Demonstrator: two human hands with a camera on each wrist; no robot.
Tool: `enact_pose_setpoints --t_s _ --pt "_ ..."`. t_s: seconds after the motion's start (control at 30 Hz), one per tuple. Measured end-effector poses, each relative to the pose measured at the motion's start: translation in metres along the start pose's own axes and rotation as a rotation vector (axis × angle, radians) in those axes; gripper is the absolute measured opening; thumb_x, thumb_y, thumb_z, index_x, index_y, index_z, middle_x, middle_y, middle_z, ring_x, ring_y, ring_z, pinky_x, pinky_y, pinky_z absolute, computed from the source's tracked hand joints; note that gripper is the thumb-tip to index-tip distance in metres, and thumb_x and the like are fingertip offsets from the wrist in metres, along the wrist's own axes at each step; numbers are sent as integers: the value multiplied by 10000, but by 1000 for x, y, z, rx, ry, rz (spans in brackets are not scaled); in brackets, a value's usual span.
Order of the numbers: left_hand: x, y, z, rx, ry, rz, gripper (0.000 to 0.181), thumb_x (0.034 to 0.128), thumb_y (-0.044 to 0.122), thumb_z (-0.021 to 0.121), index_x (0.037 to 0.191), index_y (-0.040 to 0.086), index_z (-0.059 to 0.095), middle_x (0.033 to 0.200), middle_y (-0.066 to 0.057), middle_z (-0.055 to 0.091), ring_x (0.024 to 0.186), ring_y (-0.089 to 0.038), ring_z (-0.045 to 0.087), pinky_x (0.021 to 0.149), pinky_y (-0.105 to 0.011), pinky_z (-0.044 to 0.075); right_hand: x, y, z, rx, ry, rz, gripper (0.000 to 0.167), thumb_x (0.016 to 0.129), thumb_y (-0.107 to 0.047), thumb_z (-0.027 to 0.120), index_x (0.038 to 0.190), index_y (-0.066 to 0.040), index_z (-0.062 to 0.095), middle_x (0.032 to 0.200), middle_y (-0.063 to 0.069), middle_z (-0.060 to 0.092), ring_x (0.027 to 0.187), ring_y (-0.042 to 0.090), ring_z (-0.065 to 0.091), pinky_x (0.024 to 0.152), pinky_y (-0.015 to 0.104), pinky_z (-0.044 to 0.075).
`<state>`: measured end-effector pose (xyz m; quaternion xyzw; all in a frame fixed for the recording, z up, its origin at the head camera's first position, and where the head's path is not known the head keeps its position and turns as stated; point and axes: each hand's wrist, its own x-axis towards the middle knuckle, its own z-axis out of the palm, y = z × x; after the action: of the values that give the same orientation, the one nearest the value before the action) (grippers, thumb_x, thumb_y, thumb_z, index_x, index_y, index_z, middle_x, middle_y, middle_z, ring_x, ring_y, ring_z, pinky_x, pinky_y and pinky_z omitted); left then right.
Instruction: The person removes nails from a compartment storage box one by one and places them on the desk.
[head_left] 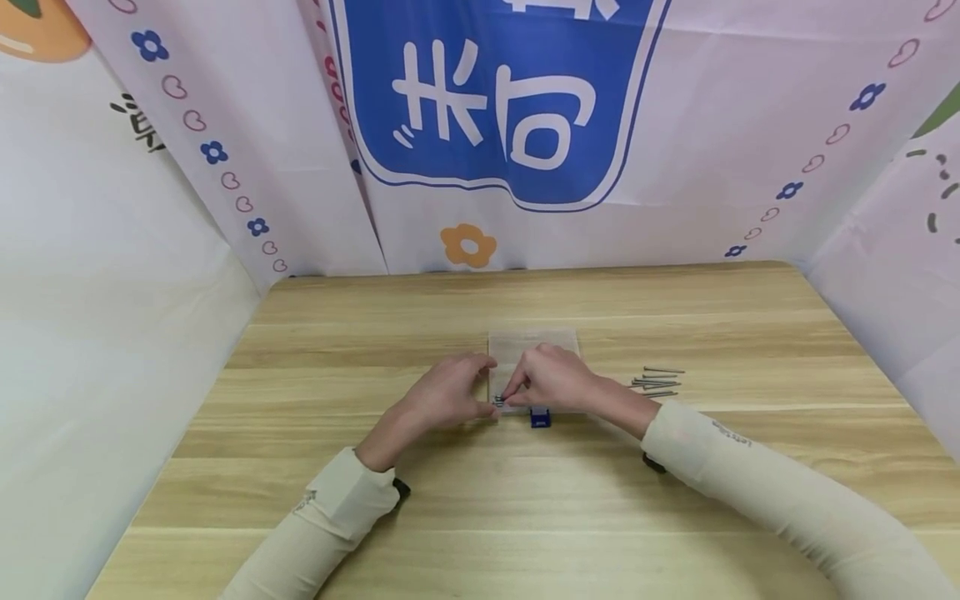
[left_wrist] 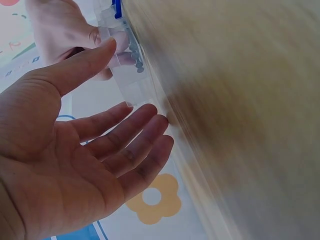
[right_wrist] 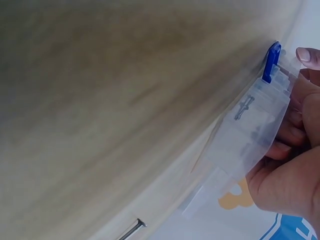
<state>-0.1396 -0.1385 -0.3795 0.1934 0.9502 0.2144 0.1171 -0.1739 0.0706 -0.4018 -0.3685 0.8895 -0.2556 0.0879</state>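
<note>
A clear plastic box [head_left: 534,340] with a blue latch [head_left: 540,417] on its near side lies flat on the table. Several grey nails [head_left: 498,401] are in its near left corner; in the right wrist view, nails [right_wrist: 244,108] show through the clear wall. My right hand [head_left: 555,379] reaches in from above, thumb and forefinger pinching at the nails in that corner. Its fingertips are partly hidden. At the box's left side my left hand [head_left: 446,390] has its thumb and fingers spread apart, with nothing held between them; the fingertips are close to the wall.
To the right of the box, beside my right forearm, several loose long nails [head_left: 660,381] lie on the wooden table [head_left: 480,517]. Printed white cloth [head_left: 300,200] hangs behind the table's far edge and along both sides.
</note>
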Motion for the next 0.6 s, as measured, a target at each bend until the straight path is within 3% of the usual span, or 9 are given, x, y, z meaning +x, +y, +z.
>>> enact_pose_setpoints --t_s 0.6 --pt "0 -1 1 -2 4 2 713 865 264 929 1455 14 619 1316 -108 716 1214 -268 675 1042 -452 571 -1 -1 1 -16 6 -16 100 901 -249 889 968 -175 880 945 -7 846 520 -12 501 477 142 378"
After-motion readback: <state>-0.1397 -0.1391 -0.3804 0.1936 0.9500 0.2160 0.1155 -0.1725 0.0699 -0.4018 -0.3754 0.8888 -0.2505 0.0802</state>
